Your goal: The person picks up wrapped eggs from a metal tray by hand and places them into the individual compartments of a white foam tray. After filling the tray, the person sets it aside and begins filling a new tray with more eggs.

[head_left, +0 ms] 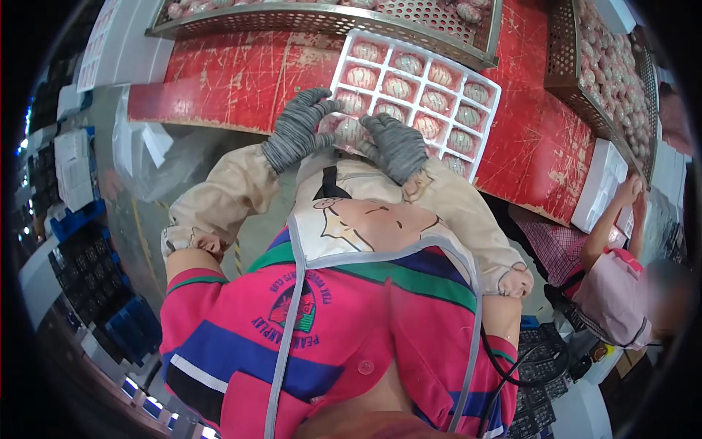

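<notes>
Pink striped shirt [351,322] fills the foreground. Beyond it, a white compartment tray [417,94] sits on a scratched red table [241,73], with four pale round fruits [397,88] per row. Gloved left hand [296,132] lies splayed on the tray's near corner. Right hand [398,146] curls over its near edge — grip unclear. Two perforated metal bins [292,20] beyond the tray hold more.

Head view under bright, even overhead light. Shows strong fisheye bending and a black vignette around the rim. Renders the white tray [413,80] and red table [241,80] sharp at centre; softens toward the edges, with small glare spots at lower left.
</notes>
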Motion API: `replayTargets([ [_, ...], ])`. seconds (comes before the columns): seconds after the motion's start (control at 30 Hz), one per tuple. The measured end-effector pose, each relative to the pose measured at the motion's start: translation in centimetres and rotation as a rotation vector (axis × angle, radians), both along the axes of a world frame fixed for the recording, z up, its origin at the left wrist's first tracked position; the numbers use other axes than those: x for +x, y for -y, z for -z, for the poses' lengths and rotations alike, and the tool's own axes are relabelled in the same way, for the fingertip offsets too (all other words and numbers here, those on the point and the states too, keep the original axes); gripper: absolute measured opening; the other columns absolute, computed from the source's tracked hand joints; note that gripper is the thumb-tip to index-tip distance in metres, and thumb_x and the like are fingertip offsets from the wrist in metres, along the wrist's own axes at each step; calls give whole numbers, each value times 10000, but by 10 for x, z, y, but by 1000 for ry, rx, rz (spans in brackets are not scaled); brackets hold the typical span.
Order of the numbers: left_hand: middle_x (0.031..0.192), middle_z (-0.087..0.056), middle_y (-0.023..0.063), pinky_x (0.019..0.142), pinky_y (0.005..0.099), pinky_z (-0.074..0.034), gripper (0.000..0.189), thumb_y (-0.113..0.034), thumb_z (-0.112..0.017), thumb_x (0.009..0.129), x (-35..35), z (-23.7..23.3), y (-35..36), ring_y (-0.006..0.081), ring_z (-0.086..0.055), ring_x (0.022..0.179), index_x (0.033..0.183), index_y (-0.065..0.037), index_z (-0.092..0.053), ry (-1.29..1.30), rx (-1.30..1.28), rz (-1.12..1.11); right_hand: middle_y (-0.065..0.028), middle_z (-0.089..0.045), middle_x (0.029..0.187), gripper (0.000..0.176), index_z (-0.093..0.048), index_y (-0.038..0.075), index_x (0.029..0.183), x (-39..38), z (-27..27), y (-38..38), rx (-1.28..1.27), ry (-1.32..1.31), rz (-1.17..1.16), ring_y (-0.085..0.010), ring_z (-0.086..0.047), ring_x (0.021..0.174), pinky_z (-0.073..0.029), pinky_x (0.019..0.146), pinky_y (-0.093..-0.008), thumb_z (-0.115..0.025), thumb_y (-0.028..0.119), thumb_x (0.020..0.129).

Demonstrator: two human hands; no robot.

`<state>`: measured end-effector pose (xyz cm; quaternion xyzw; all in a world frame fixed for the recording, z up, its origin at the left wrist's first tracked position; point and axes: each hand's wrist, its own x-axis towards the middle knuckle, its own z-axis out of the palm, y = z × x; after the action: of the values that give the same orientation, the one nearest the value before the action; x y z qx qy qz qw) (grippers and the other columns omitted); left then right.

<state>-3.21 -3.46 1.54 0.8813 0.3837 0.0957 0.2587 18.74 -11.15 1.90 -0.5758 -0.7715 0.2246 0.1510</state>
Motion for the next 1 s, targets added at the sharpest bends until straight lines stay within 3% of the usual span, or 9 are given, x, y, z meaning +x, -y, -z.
replayTargets([
  [0.1, 1239, -497, 159, 983, 410, -383, 488, -330, -745, 682, -7, 18, 5, 329, -467, 1153, 1113, -131, -634, -66, -36, -37, -155, -607, 870, 386, -565, 58, 1081, -14, 25, -6, -50, 81, -79, -334, -615, 787, -495, 682, -433, -560, 359, 840],
  [0.47, 1218, -513, 151, 908, 390, -443, 362, -213, -718, 715, 4, 27, 12, 328, -526, 1087, 1054, -106, -649, -182, -62, -69, -113, -660, 917, 296, -621, 57, 1053, -32, 32, -25, -373, 84, -186, -241, -646, 793, -524, 674, -363, -518, 275, 881],
  [0.5, 1201, -520, 137, 873, 382, -460, 322, -178, -691, 721, 6, 20, 11, 322, -547, 1042, 1029, -98, -647, -189, -77, -61, -109, -665, 921, 290, -627, 57, 1051, -33, 31, -26, -459, 7, -150, -232, -649, 794, -526, 674, -356, -514, 267, 885],
  [0.57, 1176, -538, 127, 861, 383, -466, 306, -176, -685, 724, 6, 11, 16, 313, -558, 1021, 1018, -99, -654, -112, -115, -93, -101, -674, 929, 280, -637, 56, 1046, -38, 45, -22, -858, -679, 300, -215, -654, 795, -532, 672, -344, -507, 252, 892],
  [0.6, 1151, -556, 118, 849, 383, -471, 289, -174, -679, 727, 10, 9, 14, 304, -570, 1001, 1006, -101, -662, -27, -159, -123, -98, -679, 934, 276, -642, 56, 1043, -37, 46, -23, -930, -772, 401, -207, -657, 796, -534, 672, -337, -503, 244, 896],
  [0.67, 1125, -566, 74, 792, 412, -466, 285, -236, -670, 726, 9, 25, 12, 280, -583, 970, 996, -146, -666, 6, -216, -153, -95, -676, 999, 343, -641, 104, 1092, -35, 5, -48, -509, 277, -351, -230, -661, 894, -531, 725, -396, -465, 333, 907],
  [0.73, 1067, -598, 80, 760, 406, -479, 275, -238, -681, 722, 9, 30, 6, 278, -608, 915, 983, -150, -676, -146, -170, -107, -169, -676, 885, 358, -661, 103, 1009, -37, 25, -53, -507, 224, -378, -290, -667, 835, -506, 677, -439, -442, 366, 900],
  [0.87, 1034, -616, 88, 726, 398, -494, 267, -220, -699, 714, 8, 30, 4, 274, -622, 867, 970, -145, -683, -216, -142, -52, -133, -679, 860, 402, -647, 149, 1035, -38, 51, -55, -486, 260, -400, -304, -664, 799, -495, 668, -465, -407, 445, 905],
  [1.0, 1039, -619, 82, 722, 370, -504, 279, -234, -710, 718, 13, 22, 11, 280, -627, 854, 972, -124, -678, -16, -292, -163, -142, -658, 882, 441, -612, 164, 1083, -10, 3, -49, -515, 77, -270, -325, -638, 825, -478, 722, -452, -398, 502, 896],
])
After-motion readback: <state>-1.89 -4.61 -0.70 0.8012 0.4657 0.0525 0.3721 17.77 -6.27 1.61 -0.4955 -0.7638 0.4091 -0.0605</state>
